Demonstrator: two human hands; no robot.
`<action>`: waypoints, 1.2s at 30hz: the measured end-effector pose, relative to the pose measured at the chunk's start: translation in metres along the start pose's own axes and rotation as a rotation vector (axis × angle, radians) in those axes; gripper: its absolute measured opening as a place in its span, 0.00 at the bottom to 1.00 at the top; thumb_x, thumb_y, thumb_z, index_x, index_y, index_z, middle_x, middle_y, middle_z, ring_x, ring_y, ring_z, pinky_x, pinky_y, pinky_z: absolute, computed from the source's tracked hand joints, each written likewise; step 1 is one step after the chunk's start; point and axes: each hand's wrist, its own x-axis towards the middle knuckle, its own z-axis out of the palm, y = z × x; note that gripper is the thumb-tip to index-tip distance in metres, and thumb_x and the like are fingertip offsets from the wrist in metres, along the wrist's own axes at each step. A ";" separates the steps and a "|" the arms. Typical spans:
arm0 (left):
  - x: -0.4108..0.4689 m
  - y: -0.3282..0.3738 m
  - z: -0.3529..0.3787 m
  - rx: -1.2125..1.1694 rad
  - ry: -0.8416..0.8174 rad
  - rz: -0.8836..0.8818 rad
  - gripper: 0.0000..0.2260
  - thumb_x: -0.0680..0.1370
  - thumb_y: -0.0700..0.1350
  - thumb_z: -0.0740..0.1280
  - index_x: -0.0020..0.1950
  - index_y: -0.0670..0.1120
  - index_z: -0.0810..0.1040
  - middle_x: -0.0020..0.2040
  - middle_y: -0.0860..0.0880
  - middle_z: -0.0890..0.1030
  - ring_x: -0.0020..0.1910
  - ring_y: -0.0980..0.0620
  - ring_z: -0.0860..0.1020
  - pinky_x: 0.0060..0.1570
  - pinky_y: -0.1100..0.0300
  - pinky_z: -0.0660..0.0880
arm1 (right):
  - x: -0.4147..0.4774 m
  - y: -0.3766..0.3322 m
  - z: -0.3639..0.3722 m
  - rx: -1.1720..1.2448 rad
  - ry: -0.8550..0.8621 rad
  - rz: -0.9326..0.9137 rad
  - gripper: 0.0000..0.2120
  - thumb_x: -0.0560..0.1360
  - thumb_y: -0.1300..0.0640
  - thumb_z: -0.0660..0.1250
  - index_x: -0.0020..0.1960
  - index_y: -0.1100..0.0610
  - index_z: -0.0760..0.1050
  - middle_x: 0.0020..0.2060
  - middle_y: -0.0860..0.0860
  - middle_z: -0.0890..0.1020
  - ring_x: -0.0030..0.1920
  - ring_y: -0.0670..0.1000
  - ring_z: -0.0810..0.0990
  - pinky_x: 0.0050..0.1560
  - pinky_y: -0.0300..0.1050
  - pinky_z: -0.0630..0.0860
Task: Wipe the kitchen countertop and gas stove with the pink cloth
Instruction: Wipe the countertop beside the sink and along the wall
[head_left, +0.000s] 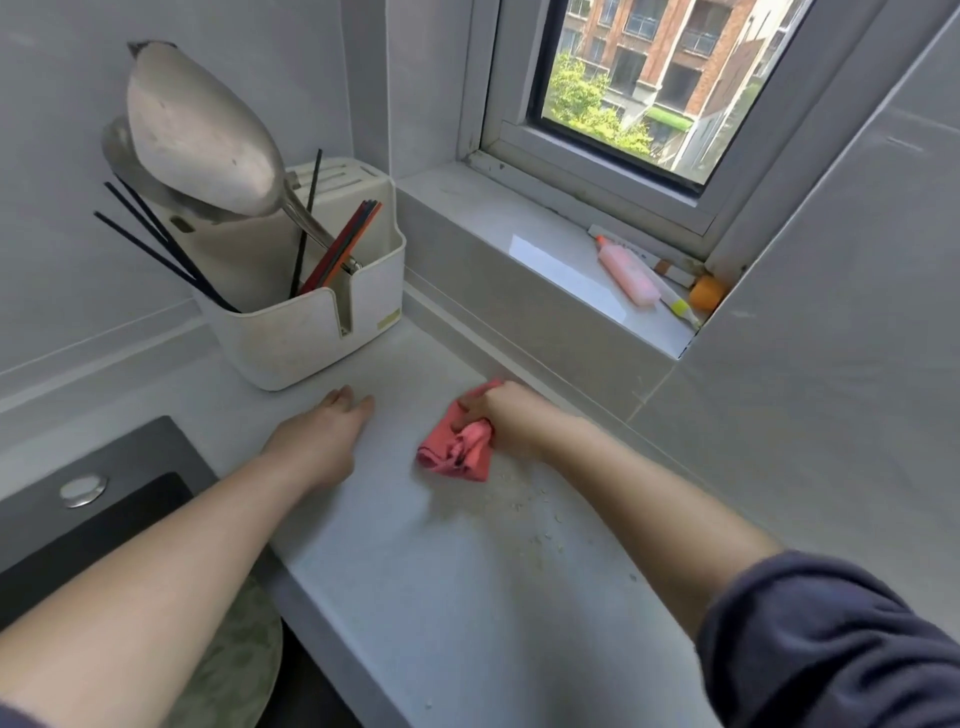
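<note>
Pink cloth (457, 447) (bunched) in right hand (506, 415)

Pink cloth (457, 447); pale grey speckled countertop (467, 571); cream utensil holder (311, 332); black chopsticks (156, 244); navy sleeve (831, 649).

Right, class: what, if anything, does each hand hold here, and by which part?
The right hand grips the pink cloth by its bunched upper part. The left hand holds nothing; it rests flat on the countertop.
</note>
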 end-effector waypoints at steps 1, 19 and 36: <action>0.001 0.000 0.002 0.001 0.001 0.000 0.31 0.77 0.36 0.54 0.79 0.49 0.49 0.79 0.45 0.48 0.78 0.50 0.49 0.72 0.51 0.61 | -0.006 0.005 -0.003 -0.056 -0.067 0.004 0.16 0.74 0.62 0.63 0.60 0.52 0.79 0.56 0.53 0.82 0.55 0.56 0.78 0.55 0.46 0.74; 0.008 -0.012 0.003 -0.139 0.101 -0.013 0.26 0.76 0.38 0.57 0.74 0.54 0.67 0.73 0.46 0.69 0.68 0.43 0.71 0.66 0.55 0.69 | 0.070 -0.040 0.016 0.115 0.250 -0.034 0.15 0.78 0.58 0.61 0.62 0.52 0.79 0.61 0.53 0.79 0.56 0.51 0.77 0.42 0.29 0.69; 0.009 0.015 -0.002 -0.115 0.086 0.036 0.29 0.77 0.37 0.55 0.78 0.46 0.55 0.79 0.51 0.52 0.77 0.54 0.54 0.73 0.56 0.58 | -0.002 0.005 -0.031 0.071 0.112 -0.007 0.15 0.74 0.63 0.62 0.57 0.55 0.80 0.52 0.55 0.83 0.54 0.56 0.80 0.54 0.47 0.74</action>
